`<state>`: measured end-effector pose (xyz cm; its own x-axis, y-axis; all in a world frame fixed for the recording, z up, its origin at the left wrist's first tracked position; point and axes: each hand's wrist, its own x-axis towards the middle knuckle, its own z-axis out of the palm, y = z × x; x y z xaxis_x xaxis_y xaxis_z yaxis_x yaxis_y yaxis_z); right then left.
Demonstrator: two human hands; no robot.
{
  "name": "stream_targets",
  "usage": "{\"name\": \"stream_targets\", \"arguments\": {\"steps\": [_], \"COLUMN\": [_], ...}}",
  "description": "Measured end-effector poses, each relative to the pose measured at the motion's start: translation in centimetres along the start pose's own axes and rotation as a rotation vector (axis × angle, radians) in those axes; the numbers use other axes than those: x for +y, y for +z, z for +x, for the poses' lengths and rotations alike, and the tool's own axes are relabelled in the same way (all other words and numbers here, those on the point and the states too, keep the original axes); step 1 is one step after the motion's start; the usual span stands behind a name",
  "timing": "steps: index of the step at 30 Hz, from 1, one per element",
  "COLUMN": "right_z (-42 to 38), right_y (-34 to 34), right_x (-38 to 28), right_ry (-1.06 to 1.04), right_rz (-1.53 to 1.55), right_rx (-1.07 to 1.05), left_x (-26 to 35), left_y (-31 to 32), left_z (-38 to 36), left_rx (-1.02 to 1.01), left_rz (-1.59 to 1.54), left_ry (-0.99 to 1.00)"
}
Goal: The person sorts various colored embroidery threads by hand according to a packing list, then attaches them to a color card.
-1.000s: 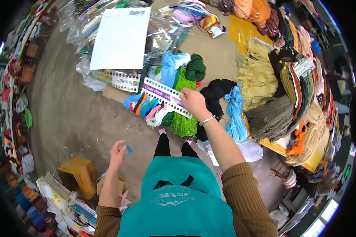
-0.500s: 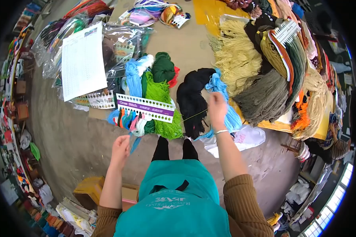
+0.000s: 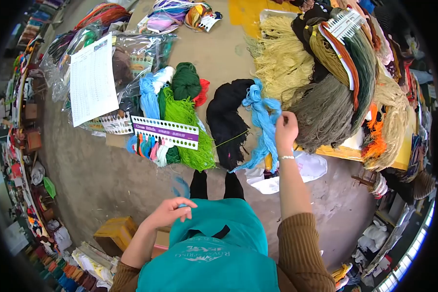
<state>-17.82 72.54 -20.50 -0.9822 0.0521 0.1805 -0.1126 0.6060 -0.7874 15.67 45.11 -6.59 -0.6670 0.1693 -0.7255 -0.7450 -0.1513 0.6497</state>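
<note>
My left hand (image 3: 173,212) hovers in front of the teal apron (image 3: 219,219), fingers bent around a short piece of blue thread (image 3: 181,187) that is smeared by motion. At the right edge of the light-blue skein (image 3: 263,121), my right hand (image 3: 286,130) has its fingers curled together; what is between the fingertips is hidden. Left of that skein lies a black skein (image 3: 226,119) with a thin yellow-green thread across it. A bright green skein (image 3: 185,117) and a dark green skein (image 3: 185,81) lie further left, with a purple-and-white punched thread card (image 3: 165,131) over the bright green one.
A printed sheet (image 3: 92,80) rests on plastic bags at the left. Pale yellow yarn (image 3: 284,53) and grey-brown yarn (image 3: 323,117) are heaped at the right. A white plastic bag (image 3: 306,168) sticks out at the near edge. A cardboard box (image 3: 114,233) stands on the floor.
My left hand has come down and right, towards the apron, carrying the blue thread. My right hand has moved right, to the light-blue skein's edge. The skein's lower part lies narrower. The view has shifted slightly.
</note>
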Motion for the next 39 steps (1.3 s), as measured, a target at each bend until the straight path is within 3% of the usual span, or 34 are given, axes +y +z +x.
{"name": "stream_targets", "arguments": {"steps": [2,3,6,8,10,12,14,15,16,17,18,21,24,27,29,31,35,37,39], "right_z": [-0.6,-0.7,-0.8,-0.5,-0.3,-0.3,-0.6,-1.6,-1.6,-1.9,-1.4,-1.3,-1.0,-3.2,-5.6,-7.7,-10.7,-10.1,-9.9], "right_y": [-2.8,-5.3,-11.1,-16.3,-18.0,-16.1,-11.8,-9.3,-6.8,-3.6,-2.5,1.0,-0.4,-6.3,-10.6,-15.3,-23.7,-25.9,-27.7], "right_x": [0.7,0.3,-0.7,2.6,1.4,-1.2,-1.7,1.0,0.7,3.4,2.6,4.7,3.8,1.4,1.8,1.3,-1.2,-5.8,-7.8], "right_ry": [0.098,0.242,0.546,0.596,0.566,0.665,0.745,0.588,0.547,0.214,0.060,0.033,0.097,0.241,0.483,0.715,0.664,0.617,0.527], "right_rz": [0.262,0.251,0.999,1.352,1.293,1.267,1.162,1.008,0.528,0.131,-0.034,-0.396,-0.243,0.251,0.497,0.829,0.951,0.949,0.977], "right_rx": [0.067,0.054,0.315,0.247,0.219,0.217,0.016,-0.226,-0.331,-0.309,-0.358,-0.407,-0.347,-0.248,-0.187,-0.099,-0.026,0.047,-0.009], "left_x": [1.3,1.3,0.6,-0.3,-0.5,0.1,0.3,0.8,1.3,1.8,3.1,5.8,8.1,9.8,10.6,9.0,11.5,12.0,11.0], "left_y": [1.2,1.7,2.8,4.1,5.9,8.2,9.8,10.2,10.3,10.4,10.9,11.5,11.5,11.3,10.7,9.3,10.8,11.5,11.0], "left_z": [0.3,0.5,1.5,2.5,4.1,6.7,10.1,11.7,13.0,14.2,14.7,16.2,18.0,22.0,25.8,32.1,37.2,38.1,38.8], "left_rx": [-0.161,-0.164,-0.288,-0.327,-0.364,-0.184,-0.090,0.005,-0.014,-0.034,-0.020,-0.033,0.076,0.353,0.483,0.624,0.781,0.967,0.926], "left_rz": [-0.423,-0.423,-0.758,-0.763,-0.763,-0.693,-0.666,-0.636,-0.648,-0.659,-0.690,-0.576,-0.341,-0.204,-0.057,0.302,0.460,0.615,0.655], "left_ry": [-0.027,-0.023,0.049,0.112,0.172,0.208,0.190,0.173,0.199,0.223,0.211,0.256,0.296,0.307,0.276,0.364,0.266,0.279,0.297]}}
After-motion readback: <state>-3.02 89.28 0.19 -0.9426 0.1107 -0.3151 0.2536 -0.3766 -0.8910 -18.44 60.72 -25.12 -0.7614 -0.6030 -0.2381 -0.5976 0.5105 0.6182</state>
